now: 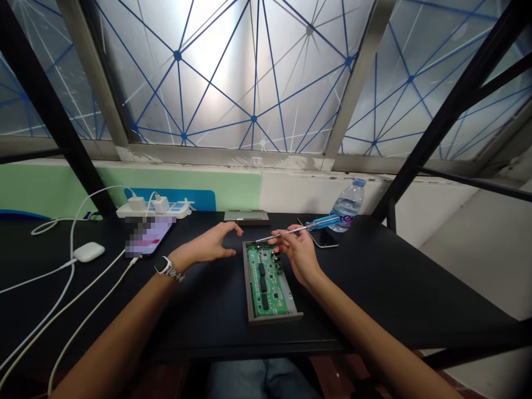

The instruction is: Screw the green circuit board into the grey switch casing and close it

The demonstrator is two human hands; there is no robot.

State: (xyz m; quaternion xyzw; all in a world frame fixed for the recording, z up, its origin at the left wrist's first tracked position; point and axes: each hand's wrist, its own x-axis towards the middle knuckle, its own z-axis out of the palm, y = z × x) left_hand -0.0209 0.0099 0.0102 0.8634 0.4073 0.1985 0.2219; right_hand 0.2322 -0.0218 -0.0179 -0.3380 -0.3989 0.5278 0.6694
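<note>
Jeans (257,381) are showing below; the board (269,285) is lying uncovered, seated in its case (274,319); right hand (303,257) is gripping a screwdriver (320,223), left hand (209,243) hovering open.

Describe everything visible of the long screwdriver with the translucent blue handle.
The long screwdriver has a translucent blue handle and a slim, silvery, metal-looking shaft. The right hand holds it by the shaft. It slants gently, handle upper right, overlapping the clear plastic bottle in view; its tip is at the far end of the grey-brown rectangular tray. Whether the tip touches anything is unclear.
</note>
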